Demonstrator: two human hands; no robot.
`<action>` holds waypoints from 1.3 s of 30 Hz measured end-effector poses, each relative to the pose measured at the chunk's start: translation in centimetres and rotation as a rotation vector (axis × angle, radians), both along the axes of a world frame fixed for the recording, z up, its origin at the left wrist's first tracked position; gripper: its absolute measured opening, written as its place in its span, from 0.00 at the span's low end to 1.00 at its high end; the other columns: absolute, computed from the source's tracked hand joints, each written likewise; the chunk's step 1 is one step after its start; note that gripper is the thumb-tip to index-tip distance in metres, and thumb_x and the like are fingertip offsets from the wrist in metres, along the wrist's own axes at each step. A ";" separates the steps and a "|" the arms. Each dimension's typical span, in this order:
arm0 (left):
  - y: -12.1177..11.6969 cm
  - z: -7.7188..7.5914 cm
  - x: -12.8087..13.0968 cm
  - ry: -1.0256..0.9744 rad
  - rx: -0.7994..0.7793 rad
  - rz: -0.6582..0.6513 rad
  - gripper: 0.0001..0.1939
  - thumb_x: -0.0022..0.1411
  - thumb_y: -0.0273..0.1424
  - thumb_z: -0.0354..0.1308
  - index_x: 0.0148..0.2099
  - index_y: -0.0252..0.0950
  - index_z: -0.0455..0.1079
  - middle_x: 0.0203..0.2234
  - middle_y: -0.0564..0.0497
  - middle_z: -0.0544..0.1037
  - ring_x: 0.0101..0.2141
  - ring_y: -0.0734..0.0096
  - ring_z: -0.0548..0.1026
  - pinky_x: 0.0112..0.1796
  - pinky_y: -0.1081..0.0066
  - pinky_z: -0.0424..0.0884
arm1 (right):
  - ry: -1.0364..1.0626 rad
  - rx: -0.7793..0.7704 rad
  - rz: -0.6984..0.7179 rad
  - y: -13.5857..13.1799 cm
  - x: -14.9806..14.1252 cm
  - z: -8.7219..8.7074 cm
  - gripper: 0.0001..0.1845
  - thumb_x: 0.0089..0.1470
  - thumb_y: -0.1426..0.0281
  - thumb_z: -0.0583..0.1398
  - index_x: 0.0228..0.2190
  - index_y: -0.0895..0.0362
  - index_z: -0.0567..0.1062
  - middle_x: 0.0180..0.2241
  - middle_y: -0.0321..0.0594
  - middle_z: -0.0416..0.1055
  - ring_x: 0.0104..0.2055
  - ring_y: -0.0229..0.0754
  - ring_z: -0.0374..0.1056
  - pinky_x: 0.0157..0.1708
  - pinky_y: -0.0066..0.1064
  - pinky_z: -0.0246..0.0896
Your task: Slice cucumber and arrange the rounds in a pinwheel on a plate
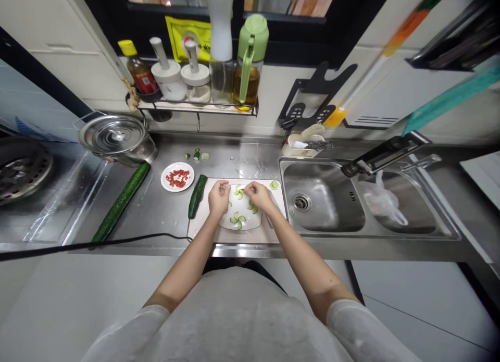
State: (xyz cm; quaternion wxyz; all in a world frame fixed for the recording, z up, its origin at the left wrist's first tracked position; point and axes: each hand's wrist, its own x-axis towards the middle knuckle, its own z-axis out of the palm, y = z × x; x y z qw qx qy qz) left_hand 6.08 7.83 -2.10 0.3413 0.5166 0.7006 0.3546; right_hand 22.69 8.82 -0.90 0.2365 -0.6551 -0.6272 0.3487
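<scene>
A white plate (250, 226) with cucumber slices (237, 220) fanned in small clusters lies on a cutting board (202, 232). Over its left side is my left hand (219, 197), fingers curled and tips drawn together; whether anything is in them is unclear. My right hand (258, 196) pinches above the upper right of the plate; what it holds is too small to name. Beside the left hand, a cut cucumber piece (198, 196) rests on the board's edge. A knife (270, 221), partly covered by my right arm, lies right of the plate.
To the left are a small plate (164, 182) of chopped red bits, a long cucumber (122, 202) and a lidded steel pot (117, 138). A black cable (148, 237) crosses the counter's front. A double sink (328, 195) is at right; a condiment shelf (203, 108) hangs behind.
</scene>
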 end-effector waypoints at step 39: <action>3.0 -3.1 2.1 0.450 -0.224 -0.206 0.08 0.58 0.39 0.59 0.39 0.43 0.71 0.42 0.48 0.71 0.48 0.55 0.67 0.47 0.58 0.56 | -0.500 -0.160 0.166 2.3 -2.1 -2.2 0.11 0.59 0.66 0.52 0.36 0.56 0.72 0.39 0.43 0.75 0.43 0.44 0.68 0.44 0.35 0.48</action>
